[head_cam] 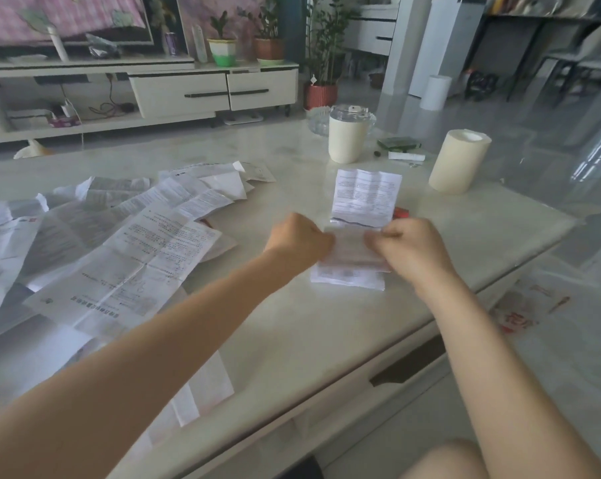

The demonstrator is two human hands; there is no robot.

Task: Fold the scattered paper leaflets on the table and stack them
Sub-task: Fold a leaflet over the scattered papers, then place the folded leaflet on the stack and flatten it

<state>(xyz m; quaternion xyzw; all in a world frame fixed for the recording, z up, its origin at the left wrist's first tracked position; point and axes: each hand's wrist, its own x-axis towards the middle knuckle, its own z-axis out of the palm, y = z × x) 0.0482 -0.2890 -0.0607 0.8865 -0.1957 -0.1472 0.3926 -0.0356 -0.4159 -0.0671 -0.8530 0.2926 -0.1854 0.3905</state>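
We noted the leaflet (364, 198) at mid-table (292, 326), part-folded, its far half showing beyond the knuckles. The left hand (297, 238) and right hand (411, 248) were both curled, each pinching a side edge, close together with paper between them. Unfolded leaflets (126, 236) lay scattered to the left. A cream cup (347, 140) and a paper roll (459, 164) stood farther off.
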